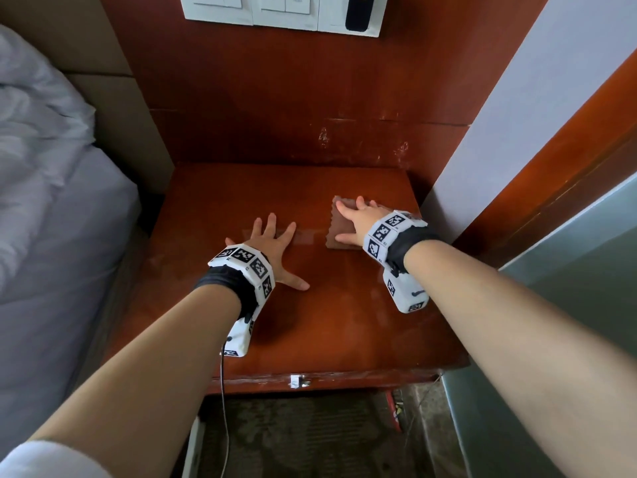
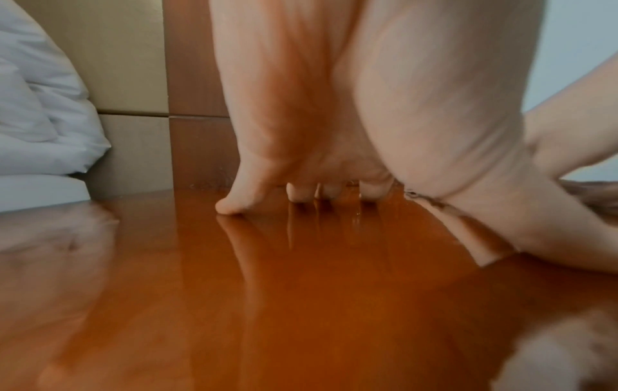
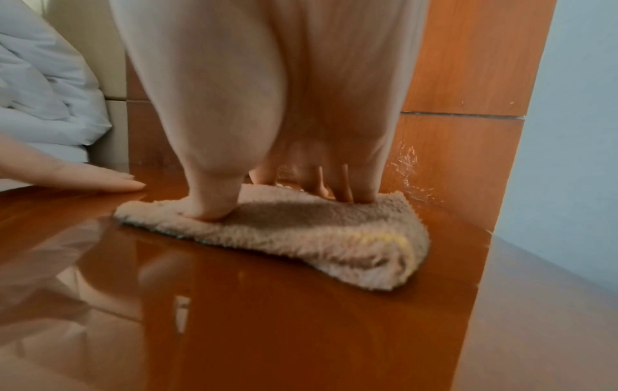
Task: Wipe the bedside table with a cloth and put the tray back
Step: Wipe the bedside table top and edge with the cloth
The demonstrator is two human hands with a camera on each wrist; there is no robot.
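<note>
The glossy red-brown bedside table fills the middle of the head view. A folded brown fluffy cloth lies on its right rear part, close to the wall. My right hand presses flat on the cloth, fingers spread and straight. My left hand rests on the bare tabletop left of the cloth, fingers spread, fingertips touching the wood. No tray is in view.
A bed with white bedding stands at the left, beside a beige padded headboard. A white wall bounds the table on the right. A switch panel hangs on the wooden back panel. Patterned carpet lies below the front edge.
</note>
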